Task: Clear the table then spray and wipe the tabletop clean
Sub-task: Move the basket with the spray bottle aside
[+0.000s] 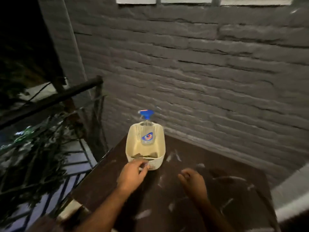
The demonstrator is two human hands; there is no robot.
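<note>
Basket (133, 146) of cream plastic stands in the middle of the frame, on the far left corner of the dark surface (209, 198), close to the grey brick wall (192, 64). Inside it the spray bottle (147, 134) stands upright against the far end, and its blue trigger head (146, 113) rises above the rim, so you can take it easily when the spraying begins. Some small dark things lie on the basket floor at the near end; the picture is too blurred to say what they are.

Your left hand (133, 173) is just below the middle of the frame, at the near rim of the basket. Its fingers (144, 165) are curled together around something small, but I cannot tell what it is, or if the grip is fully closed on it. I judge that you are collecting loose items into the basket, because the hand is placed right at its edge.

Your right hand (192, 180) hovers lower and to the right, above the surface, with fingers loosely bent and nothing in it.

Pale smears and scraps (173, 156) are spread over the surface from the middle to the lower right of the frame. So the wiping is not yet done, and the clearing seems near its end.
</note>
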